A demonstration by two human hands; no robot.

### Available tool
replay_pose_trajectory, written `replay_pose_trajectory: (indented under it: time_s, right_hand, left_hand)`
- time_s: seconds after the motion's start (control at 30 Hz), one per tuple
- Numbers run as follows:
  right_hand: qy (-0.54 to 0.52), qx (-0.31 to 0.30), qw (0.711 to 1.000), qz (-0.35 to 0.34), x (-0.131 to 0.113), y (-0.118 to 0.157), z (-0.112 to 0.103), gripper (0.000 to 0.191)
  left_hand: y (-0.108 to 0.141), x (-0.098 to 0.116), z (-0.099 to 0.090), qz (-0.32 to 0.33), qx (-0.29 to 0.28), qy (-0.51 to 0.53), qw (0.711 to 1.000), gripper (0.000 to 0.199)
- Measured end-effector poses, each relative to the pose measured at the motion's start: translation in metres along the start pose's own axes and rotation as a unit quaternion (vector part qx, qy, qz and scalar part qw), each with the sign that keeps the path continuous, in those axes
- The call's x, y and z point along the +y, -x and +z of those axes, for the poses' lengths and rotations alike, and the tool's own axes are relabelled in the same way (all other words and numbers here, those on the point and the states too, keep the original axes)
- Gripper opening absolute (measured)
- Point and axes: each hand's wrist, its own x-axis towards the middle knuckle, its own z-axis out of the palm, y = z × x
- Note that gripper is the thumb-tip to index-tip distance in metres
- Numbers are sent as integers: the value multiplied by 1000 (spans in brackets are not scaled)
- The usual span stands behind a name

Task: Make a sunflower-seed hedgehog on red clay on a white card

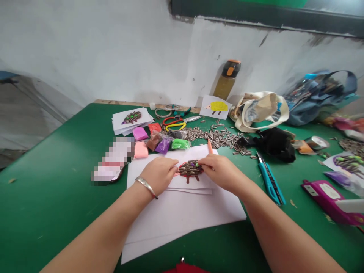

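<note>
A hedgehog picture [189,168] on white paper has a body of striped sunflower seeds, a red outline, brown feet and small purple and green clay dots. Beside its pink snout is my left hand [159,174], wearing a silver bracelet, with fingers curled together at the paper; whatever lies between them is hidden. My right hand [223,170] has thumb and forefinger drawn together at the body's upper right, touching near a green clay dot [196,165]. An orange pen-like stick [209,147] shows just behind this hand. Larger white sheets [182,216] lie underneath.
Colored clay packets [163,145], scissors [192,119] and loose sunflower seeds [218,137] lie beyond the papers. A phone-like object [113,159] is at left. Teal utility knives [270,182] and a magenta device [331,199] are at right. A bottle [226,79] stands by the wall.
</note>
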Motion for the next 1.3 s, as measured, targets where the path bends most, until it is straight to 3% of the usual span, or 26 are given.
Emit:
replay_pose_trajectory:
  time_s: [0.2,0.47,0.9,1.3]
  right_hand:
    - [-10,20,1000,15,5,1,-3,27]
    - [50,62,994,75,21,-4,1,28]
    - [96,41,990,100,20,-1,-2,25]
    - [120,20,988,94,15,-2,5,17]
  left_hand:
    - [0,0,1,2,10,-6,1000,29]
    - [-1,-6,3,-27,26,27,999,34]
    - [-3,-10,1,-76,76,58,992,32]
    - [2,-5,-3,-79,47,78,993,34]
